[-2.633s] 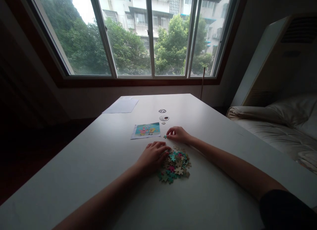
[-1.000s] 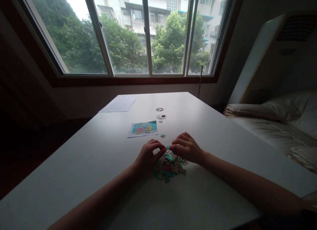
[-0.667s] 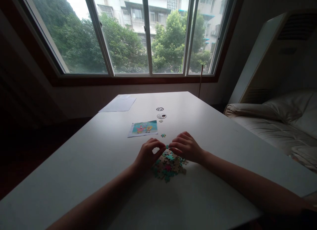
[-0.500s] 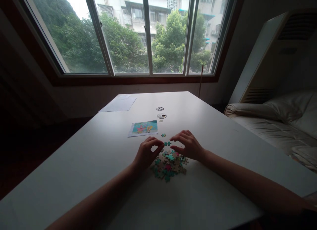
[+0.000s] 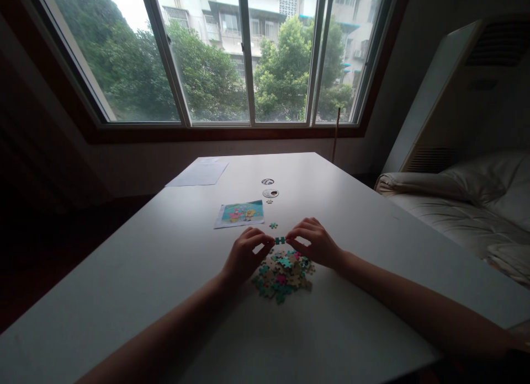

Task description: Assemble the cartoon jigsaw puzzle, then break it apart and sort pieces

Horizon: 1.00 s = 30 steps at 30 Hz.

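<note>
In the head view, a broad window point(image 5: 250, 64) is lighting the room from behind a white table point(image 5: 165, 257), whose far edge is running short and straight below the sill while its long sides are spreading outward toward the camera. A stretch of the near edge is showing at lower right, beneath the right forearm. A pale couch point(image 5: 447, 207) is standing beyond the right side, well apart from the hands. At the far left corner, a paper sheet point(image 5: 196, 174) is lying along the edge. The left hand point(image 5: 245, 254) and right hand point(image 5: 317, 243) are facing each other over the middle, with wide tabletop stretching outward from both. Each thumb and forefinger are pinching narrowly, gripping opposite ends of the green puzzle pieces point(image 5: 280, 240), which are appearing joined; whether they are touching the table I cannot tell. Just nearer the camera, the puzzle heap point(image 5: 284, 276) is spreading between the wrists. A loose piece point(image 5: 274, 225) is lying just beyond the fingers, beside the cartoon picture point(image 5: 240, 213). Farther off, a small pale piece point(image 5: 269, 202), a white disc point(image 5: 270, 193) and a dark-patterned disc point(image 5: 268, 181) are lining up toward the far edge.
</note>
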Available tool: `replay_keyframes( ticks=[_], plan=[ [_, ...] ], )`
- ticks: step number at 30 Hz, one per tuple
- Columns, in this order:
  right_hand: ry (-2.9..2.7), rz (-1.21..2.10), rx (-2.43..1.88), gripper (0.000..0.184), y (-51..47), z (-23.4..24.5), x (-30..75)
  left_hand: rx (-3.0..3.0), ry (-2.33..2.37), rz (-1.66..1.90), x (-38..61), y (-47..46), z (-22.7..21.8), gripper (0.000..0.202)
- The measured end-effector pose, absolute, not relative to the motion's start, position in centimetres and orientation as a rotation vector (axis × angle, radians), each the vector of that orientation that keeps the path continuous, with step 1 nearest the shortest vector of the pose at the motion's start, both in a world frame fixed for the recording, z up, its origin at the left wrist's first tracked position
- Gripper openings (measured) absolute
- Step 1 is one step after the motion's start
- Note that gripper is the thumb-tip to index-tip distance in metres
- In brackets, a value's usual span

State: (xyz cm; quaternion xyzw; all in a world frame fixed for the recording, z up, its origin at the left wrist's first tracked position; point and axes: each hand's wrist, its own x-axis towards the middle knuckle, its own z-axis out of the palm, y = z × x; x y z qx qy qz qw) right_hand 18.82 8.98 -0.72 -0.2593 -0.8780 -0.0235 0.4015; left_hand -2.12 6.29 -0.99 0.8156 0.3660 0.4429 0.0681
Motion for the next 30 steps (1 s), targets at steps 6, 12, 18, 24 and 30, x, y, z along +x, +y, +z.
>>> replay_keyframes(
  ticks=[6,12,18,24,30],
  plan=[
    [-2.223,-0.131,-0.607,0.008,9.0,-0.2,19.1,2.429,1.134,1.341,-2.1,6.3,-1.1,0.009],
    [-2.138,-0.235,-0.651,0.006,10.0,0.4,20.3,2.359,1.335,1.334,-2.5,6.5,-1.2,0.013],
    [-2.151,-0.277,-0.654,0.005,10.5,0.1,20.9,2.326,1.384,1.320,-2.5,6.6,-1.2,0.012],
    [-2.201,-0.257,-0.682,0.008,10.8,0.4,20.7,2.307,1.418,1.275,-2.5,6.5,-1.4,0.013],
    [-2.300,0.012,-0.790,0.010,11.9,-0.1,20.1,2.289,1.408,1.199,-2.6,6.6,-1.4,0.012]
  ],
)
